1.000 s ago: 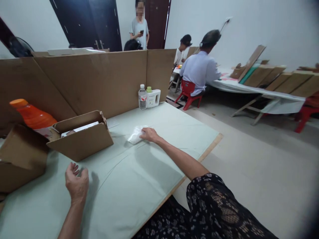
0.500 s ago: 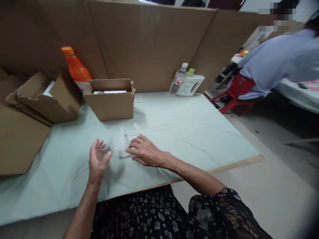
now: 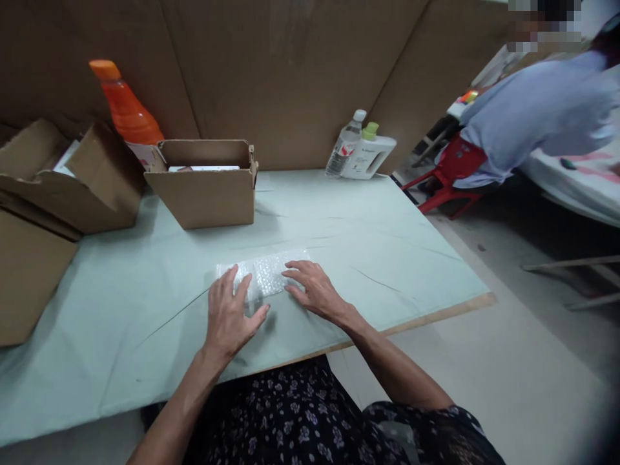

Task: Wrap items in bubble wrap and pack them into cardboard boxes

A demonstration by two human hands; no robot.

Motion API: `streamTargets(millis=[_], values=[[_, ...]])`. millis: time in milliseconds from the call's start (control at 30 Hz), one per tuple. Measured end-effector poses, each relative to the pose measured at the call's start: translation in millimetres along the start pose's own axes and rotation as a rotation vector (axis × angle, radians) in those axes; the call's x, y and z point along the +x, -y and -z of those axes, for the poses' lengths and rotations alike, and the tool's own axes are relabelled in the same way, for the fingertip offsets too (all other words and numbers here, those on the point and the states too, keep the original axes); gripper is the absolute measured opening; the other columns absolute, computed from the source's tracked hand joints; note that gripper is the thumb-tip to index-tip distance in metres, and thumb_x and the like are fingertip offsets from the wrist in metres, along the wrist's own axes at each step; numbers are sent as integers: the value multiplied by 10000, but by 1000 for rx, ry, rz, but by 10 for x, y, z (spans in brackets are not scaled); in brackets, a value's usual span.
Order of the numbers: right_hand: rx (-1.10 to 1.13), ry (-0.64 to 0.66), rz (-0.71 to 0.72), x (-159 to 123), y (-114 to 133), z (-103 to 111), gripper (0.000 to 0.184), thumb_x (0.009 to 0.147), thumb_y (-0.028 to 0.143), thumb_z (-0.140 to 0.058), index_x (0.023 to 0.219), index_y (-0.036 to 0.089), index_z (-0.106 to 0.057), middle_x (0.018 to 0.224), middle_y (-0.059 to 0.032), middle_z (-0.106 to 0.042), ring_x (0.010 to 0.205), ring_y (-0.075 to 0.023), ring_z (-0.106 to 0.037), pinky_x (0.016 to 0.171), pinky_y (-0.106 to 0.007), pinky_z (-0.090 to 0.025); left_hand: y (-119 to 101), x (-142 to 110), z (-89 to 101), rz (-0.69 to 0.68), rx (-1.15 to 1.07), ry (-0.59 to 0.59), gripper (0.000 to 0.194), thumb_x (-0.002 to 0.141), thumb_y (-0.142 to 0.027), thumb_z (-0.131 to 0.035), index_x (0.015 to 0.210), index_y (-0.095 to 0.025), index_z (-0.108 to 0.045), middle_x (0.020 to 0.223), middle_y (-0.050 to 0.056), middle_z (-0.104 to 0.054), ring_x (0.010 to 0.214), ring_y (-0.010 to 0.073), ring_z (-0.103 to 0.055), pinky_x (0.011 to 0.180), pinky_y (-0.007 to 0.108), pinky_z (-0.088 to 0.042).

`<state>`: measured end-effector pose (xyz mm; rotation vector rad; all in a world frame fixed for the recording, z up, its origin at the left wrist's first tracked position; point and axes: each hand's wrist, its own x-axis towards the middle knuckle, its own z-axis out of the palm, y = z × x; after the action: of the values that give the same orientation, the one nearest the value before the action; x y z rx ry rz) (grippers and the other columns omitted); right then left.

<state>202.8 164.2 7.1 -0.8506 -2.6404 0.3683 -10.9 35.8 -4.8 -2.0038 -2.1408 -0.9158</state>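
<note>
A clear bubble wrap bag [image 3: 269,274] lies flat on the pale green tabletop [image 3: 329,223], close to the front edge. Over its left end rests my left hand [image 3: 232,316], fingers spread and thumb held apart. My right hand [image 3: 314,287] is at the bag's right end, with its fingers outstretched and apart and their tips at the plastic. Neither hand is closed on it. Parts of the bag's left end are hidden beneath my left fingers.
Behind the bag stands an open cardboard box [image 3: 208,194] with white items inside. More cardboard boxes [image 3: 92,194] and an orange bottle [image 3: 128,106] are at left. A water bottle [image 3: 345,145] and white jug [image 3: 369,155] stand near the cardboard partition [image 3: 290,84]. A person [image 3: 533,116] sits at right.
The bubble wrap bag has come nearer and now lies flat. My right hand drew it in from the far side; my left hand moved right onto it. The view has turned down and left.
</note>
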Motion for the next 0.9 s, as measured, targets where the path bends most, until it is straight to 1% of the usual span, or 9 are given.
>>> streamTargets(millis=[100,233,300,367,500,600,700,800,900], values=[[-63,-42,-187,74,-176,-29,386,940,295,-623,1304,168,-647,1419,-173,-604,1281,-316,-558,1041,-488,-454,3,-25,-145,1,70,69,398,870,-299,-638,1225,-120,-644,1333,229,-616,1241,394,-564,1051,576,-455],[-110,-19,-392,269,-339,-60,548,925,338,-648,1418,120,-551,1487,-215,-540,1348,-354,-508,1092,-520,-408,140,-51,-253,48,-37,52,312,879,-166,-539,1153,-144,-687,1276,190,-674,1210,343,-607,1068,564,-458],[-93,8,-377,349,-364,-85,482,917,321,-660,1360,142,-596,1471,-202,-560,1338,-347,-521,1087,-515,-407,209,-58,-261,70,-125,42,317,870,-145,-512,1115,-176,-711,1253,164,-697,1201,323,-627,1070,575,-464],[-41,26,-297,384,-362,-107,305,908,273,-660,1194,167,-674,1419,-174,-607,1314,-321,-546,1071,-497,-418,279,-60,-228,71,-201,42,313,860,-160,-506,1069,-209,-735,1217,134,-724,1175,304,-655,1059,574,-487],[154,-23,-195,265,-286,-81,68,876,204,-643,931,176,-673,1191,-119,-720,1153,-267,-640,998,-441,-467,452,-39,16,191,-511,131,246,865,-308,-550,938,-234,-773,1128,99,-768,1106,282,-707,990,494,-558],[383,-65,-227,0,-101,-29,110,895,243,-607,978,200,-664,975,-58,-733,877,-205,-669,855,-368,-517,595,42,286,422,-742,187,299,836,-434,-622,941,-201,-778,1003,101,-787,962,272,-740,884,428,-594],[671,-90,-329,-353,221,-58,373,903,254,-591,1274,231,-613,921,-29,-701,789,-172,-642,759,-316,-516,719,258,451,559,-772,64,386,769,-496,-680,940,-160,-763,870,89,-778,794,242,-725,759,376,-596],[946,-23,-436,-660,602,-192,561,913,262,-584,1469,270,-506,960,-22,-671,767,-143,-612,696,-275,-493,821,584,406,590,-714,-71,414,749,-505,-670,939,-145,-741,897,89,-765,847,240,-710,824,383,-580],[1109,75,-474,-802,917,-305,515,915,272,-581,1430,279,-577,1000,-29,-668,780,-138,-597,694,-273,-486,891,799,243,641,-636,-111,503,747,-467,-665,1105,-116,-698,1080,143,-737,1052,295,-684,981,463,-526]])
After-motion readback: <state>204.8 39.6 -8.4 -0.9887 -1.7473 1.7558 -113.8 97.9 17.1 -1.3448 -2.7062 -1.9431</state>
